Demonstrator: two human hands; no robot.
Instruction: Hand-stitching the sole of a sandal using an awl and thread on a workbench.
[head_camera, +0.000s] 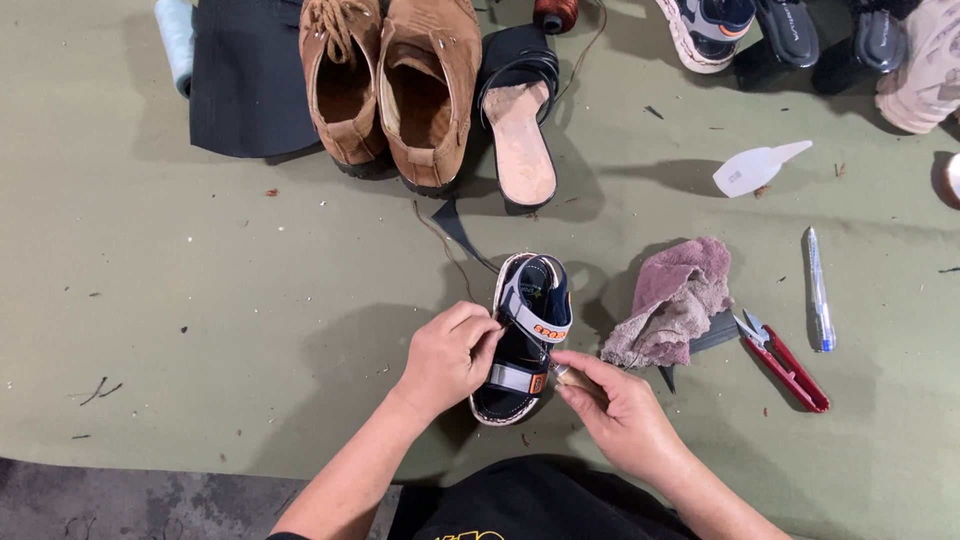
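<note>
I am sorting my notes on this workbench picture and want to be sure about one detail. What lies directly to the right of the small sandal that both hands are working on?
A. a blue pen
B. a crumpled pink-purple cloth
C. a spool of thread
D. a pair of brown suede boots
B: the crumpled pink-purple cloth lies right beside the small sandal, which the left hand and right hand are touching.

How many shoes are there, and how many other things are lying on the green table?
Brown boots: 2
Small sandal, touched by left hand and right hand: 1
Flat black slipper: 1
Shoes cut off at top right edge: 4, maybe more
Pink rag: 1
Red snips: 1
Pen: 1
Total: 11
</note>
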